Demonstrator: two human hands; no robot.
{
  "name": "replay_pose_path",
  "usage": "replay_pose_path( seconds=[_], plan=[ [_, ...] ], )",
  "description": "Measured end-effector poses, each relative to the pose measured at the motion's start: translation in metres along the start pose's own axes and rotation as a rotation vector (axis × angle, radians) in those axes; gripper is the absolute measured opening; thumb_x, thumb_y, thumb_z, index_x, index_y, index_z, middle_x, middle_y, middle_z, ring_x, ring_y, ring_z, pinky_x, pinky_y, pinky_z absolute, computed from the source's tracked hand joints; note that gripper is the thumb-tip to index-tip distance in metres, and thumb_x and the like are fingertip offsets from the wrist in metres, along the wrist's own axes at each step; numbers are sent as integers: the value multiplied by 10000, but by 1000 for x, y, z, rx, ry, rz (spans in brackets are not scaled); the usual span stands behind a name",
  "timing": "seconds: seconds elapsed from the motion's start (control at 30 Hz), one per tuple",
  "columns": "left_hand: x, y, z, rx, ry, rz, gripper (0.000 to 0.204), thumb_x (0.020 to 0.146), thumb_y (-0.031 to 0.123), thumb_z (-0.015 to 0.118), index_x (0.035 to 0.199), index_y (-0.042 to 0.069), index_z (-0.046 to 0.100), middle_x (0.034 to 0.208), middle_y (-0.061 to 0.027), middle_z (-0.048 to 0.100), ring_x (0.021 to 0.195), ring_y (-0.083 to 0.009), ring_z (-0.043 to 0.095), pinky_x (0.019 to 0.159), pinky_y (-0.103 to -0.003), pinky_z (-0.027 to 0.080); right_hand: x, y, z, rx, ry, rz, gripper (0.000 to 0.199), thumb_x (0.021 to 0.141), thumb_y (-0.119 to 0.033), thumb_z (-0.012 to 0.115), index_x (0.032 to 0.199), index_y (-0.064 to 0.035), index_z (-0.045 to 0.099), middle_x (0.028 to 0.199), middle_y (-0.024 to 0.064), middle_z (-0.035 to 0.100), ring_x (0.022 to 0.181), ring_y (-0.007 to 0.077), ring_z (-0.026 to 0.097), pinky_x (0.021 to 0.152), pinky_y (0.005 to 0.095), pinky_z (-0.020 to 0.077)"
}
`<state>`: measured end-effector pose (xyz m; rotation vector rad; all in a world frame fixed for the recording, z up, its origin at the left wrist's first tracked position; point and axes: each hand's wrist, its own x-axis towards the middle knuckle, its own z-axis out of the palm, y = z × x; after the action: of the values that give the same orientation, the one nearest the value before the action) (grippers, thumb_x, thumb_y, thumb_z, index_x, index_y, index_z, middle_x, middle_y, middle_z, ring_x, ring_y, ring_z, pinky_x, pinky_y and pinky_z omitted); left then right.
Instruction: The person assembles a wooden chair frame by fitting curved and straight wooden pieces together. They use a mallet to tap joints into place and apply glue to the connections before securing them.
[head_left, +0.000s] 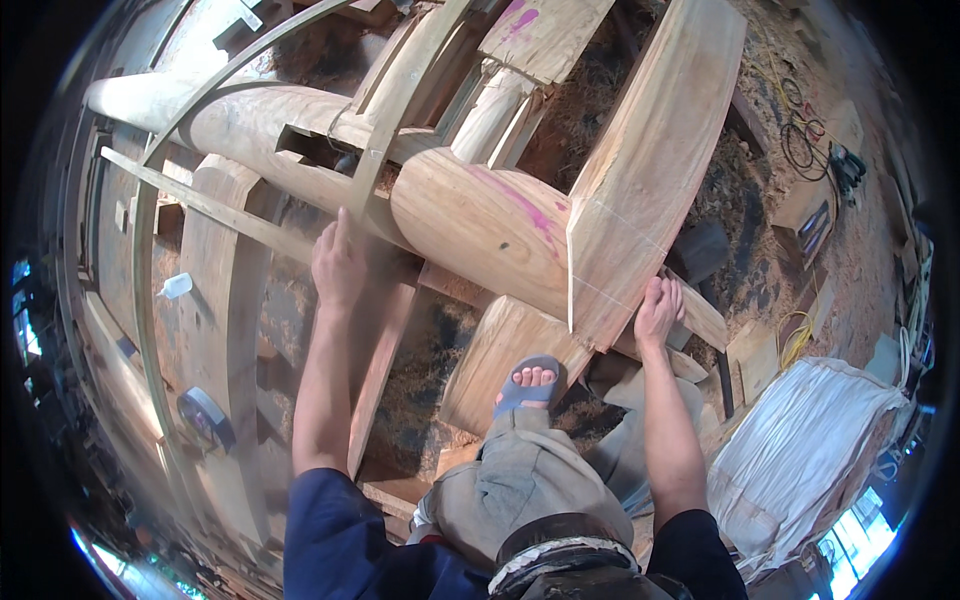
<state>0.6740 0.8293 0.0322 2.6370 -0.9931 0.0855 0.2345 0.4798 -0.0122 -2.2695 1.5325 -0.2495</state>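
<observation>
My left hand (340,262) is at the near end of a long thin wooden strip (398,100), its fingers closed against the strip's edge. The strip slants away over a large rounded timber (255,130) with a rectangular slot cut in it. My right hand (660,312) has its fingers curled at the near right edge of a wide, slightly curved plank (655,150) marked with thin pale lines. Between my hands lies the timber's rounded, smooth end (475,215), which carries pink marks and meets the plank's left edge.
My sandalled foot (528,382) rests on a wood block (480,365). Thick beams (215,330) and a tape roll (205,415) are on the left, with a small white bottle (175,286). A white sack (800,450), cables (800,130) and sawdust lie on the right.
</observation>
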Motion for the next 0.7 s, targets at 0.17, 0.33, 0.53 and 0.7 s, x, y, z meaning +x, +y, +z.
replay_pose_path(
  seconds=[0.17,0.33,0.53,0.7],
  plan=[
    [4,-25,-6,17,-18,-50,502,978,105,634,1475,88,571,1241,-131,668,1101,-362,645,927,-453,529,1,4,2,1,-3,4,691,1096,-585,350,1268,23,630,1439,269,568,1429,424,432,1199,597,227],
    [-1,-46,-16,66,-30,-97,510,974,148,685,1470,98,573,1259,-134,669,1109,-359,655,930,-447,539,3,4,-1,16,-20,-1,672,1098,-578,350,1252,10,637,1439,255,573,1426,423,435,1189,600,233],
    [-9,-55,-18,97,37,-136,511,974,171,695,1464,92,572,1287,-154,661,1159,-364,636,975,-451,520,2,-2,1,23,-8,-11,662,1101,-573,339,1251,-2,639,1435,244,575,1418,433,436,1184,608,232],
    [-11,-20,-6,178,129,-119,572,981,238,704,1506,98,525,1449,-225,543,1357,-414,505,1138,-525,390,8,-10,-16,-15,-92,3,628,1102,-557,363,1218,-11,650,1367,234,614,1386,412,475,1171,566,291]
  ],
)
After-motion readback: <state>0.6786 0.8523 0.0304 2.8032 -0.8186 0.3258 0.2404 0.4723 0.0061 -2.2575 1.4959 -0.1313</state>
